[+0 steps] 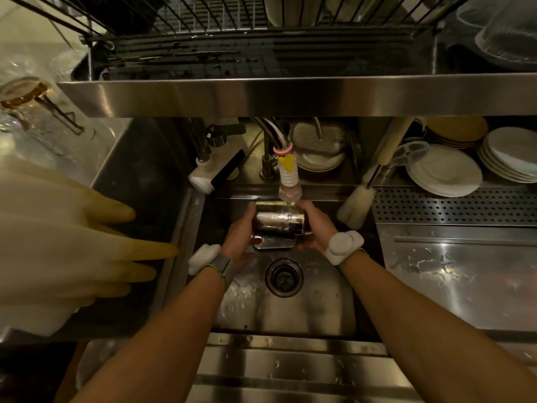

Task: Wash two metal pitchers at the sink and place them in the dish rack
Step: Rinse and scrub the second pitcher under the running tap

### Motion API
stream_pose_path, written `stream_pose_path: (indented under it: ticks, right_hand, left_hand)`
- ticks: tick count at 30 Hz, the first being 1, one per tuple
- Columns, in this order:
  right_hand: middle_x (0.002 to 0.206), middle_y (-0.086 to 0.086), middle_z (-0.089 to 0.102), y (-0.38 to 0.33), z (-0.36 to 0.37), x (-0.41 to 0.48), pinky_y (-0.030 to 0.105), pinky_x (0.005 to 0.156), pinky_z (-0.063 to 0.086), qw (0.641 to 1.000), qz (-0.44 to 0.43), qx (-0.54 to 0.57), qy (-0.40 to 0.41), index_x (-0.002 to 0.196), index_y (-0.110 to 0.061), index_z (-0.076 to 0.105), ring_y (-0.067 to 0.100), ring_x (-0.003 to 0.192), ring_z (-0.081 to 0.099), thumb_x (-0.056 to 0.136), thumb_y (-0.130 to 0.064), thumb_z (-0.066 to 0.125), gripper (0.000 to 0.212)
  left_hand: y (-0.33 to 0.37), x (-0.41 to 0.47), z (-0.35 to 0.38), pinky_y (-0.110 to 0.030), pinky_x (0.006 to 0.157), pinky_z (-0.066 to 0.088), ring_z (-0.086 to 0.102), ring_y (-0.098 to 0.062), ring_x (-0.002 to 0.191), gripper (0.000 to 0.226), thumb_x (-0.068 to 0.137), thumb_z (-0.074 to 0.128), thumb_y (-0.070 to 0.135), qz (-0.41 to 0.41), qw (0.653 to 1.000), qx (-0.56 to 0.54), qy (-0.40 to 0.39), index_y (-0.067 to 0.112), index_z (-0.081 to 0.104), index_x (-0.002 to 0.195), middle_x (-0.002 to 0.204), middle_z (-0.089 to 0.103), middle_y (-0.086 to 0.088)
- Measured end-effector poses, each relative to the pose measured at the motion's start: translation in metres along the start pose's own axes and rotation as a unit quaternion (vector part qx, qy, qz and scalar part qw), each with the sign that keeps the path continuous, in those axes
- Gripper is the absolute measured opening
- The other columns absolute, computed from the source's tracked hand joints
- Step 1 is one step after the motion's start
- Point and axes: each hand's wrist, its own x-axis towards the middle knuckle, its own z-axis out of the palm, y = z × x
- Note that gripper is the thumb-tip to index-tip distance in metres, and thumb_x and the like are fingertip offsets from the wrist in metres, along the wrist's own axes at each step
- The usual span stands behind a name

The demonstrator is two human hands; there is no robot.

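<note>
So I've got one shiny steel pitcher (279, 225) lying on its side under the white ribbed faucet nozzle (288, 181), over the stainless sink (290, 309). My left hand (239, 239) and right hand (315, 228) each have fingers wrapped tight around an end of it. Looks like I'm rinsing it. Can't spot the second pitcher anywhere, and I see none in the black wire dish rack (232, 33) overhead, so I'd say most of the job's left.
</note>
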Motion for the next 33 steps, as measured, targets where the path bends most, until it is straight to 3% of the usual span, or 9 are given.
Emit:
stream_pose_path:
  ticks: [3,8,14,16,20,24,28,31,33]
  right_hand:
    - [0.085,0.011,0.067,-0.006,0.002,0.002,0.028,0.049,0.049,1.000,-0.003,-0.016,0.005,0.089,-0.014,0.063,0.025,0.070,0.064,0.086,-0.056,0.050,0.044]
    - [0.083,0.011,0.069,-0.013,-0.011,0.003,0.022,0.044,0.049,0.999,0.003,-0.042,0.026,0.093,-0.014,0.066,0.024,0.072,0.065,0.082,-0.069,0.046,0.059]
    - [0.089,0.013,0.067,-0.010,-0.004,0.010,0.022,0.045,0.053,0.994,0.069,-0.084,0.015,0.112,-0.005,0.064,0.023,0.068,0.063,0.074,-0.083,0.040,0.089]
    - [0.091,0.015,0.067,-0.007,0.003,0.015,0.026,0.053,0.057,0.992,0.066,-0.104,0.006,0.109,-0.006,0.065,0.026,0.068,0.065,0.078,-0.080,0.036,0.086]
    - [0.079,0.016,0.062,-0.009,0.010,0.008,0.016,0.035,0.042,0.993,0.074,-0.093,-0.017,0.099,-0.005,0.059,0.019,0.039,0.061,0.087,-0.070,0.037,0.069]
    - [0.087,0.015,0.067,-0.014,0.006,0.005,0.025,0.048,0.054,0.996,0.075,-0.037,-0.041,0.111,-0.007,0.061,0.028,0.069,0.065,0.085,-0.066,0.046,0.066]
    - [0.094,0.009,0.067,-0.016,-0.012,0.002,0.035,0.068,0.053,0.998,0.045,-0.025,-0.039,0.100,-0.021,0.064,0.026,0.085,0.062,0.081,-0.055,0.059,0.039]
    - [0.116,0.010,0.063,-0.010,-0.024,0.004,0.052,0.081,0.055,0.997,0.003,-0.062,-0.048,0.122,-0.020,0.056,0.031,0.103,0.061,0.081,-0.032,0.068,0.044]
    - [0.121,0.008,0.058,-0.008,-0.026,0.001,0.058,0.087,0.052,0.997,-0.025,-0.056,-0.049,0.130,-0.021,0.050,0.031,0.107,0.059,0.079,-0.015,0.071,0.055]
  left_hand:
    - [0.009,0.002,-0.002,-0.033,0.073,0.048,0.060,-0.023,0.102,0.054,0.087,0.045,0.062,0.012,1.000,-0.010,-0.017,0.023,0.057,0.123,0.118,0.061,-0.005]
    - [0.015,0.012,0.006,-0.032,0.073,0.052,0.065,-0.022,0.092,0.046,0.084,0.057,0.055,0.000,0.998,0.002,-0.065,0.019,0.065,0.112,0.109,0.069,-0.009]
    - [0.012,0.017,-0.001,-0.032,0.078,0.050,0.063,-0.024,0.092,0.074,0.056,0.064,0.076,-0.073,0.996,0.015,-0.046,0.022,0.065,0.107,0.105,0.069,-0.010]
    - [0.010,0.016,-0.009,-0.024,0.063,0.048,0.061,-0.022,0.075,0.063,0.066,0.060,0.074,-0.094,0.995,0.013,-0.030,0.022,0.063,0.101,0.092,0.067,-0.009]
    - [0.007,0.015,-0.019,-0.019,0.048,0.042,0.058,-0.019,0.060,0.058,0.073,0.052,0.073,-0.111,0.993,0.023,-0.018,0.020,0.061,0.094,0.079,0.064,-0.007]
    - [0.008,0.019,-0.011,-0.028,0.067,0.048,0.063,-0.025,0.088,0.049,0.066,0.062,0.060,-0.076,0.996,-0.018,-0.040,0.021,0.064,0.095,0.091,0.066,-0.008]
    - [0.009,0.016,0.006,-0.027,0.067,0.041,0.054,-0.016,0.079,0.014,0.077,0.057,0.031,0.005,0.996,-0.023,-0.088,0.028,0.063,0.088,0.087,0.058,-0.002]
    - [0.010,0.013,0.009,-0.035,0.080,0.037,0.057,-0.025,0.095,0.040,0.063,0.060,0.059,-0.022,0.990,-0.048,-0.134,0.028,0.070,0.086,0.103,0.063,-0.006]
    - [0.008,0.017,0.007,-0.043,0.091,0.042,0.060,-0.031,0.107,0.065,0.069,0.050,0.078,-0.050,0.986,-0.059,-0.147,0.025,0.071,0.100,0.109,0.069,-0.009]
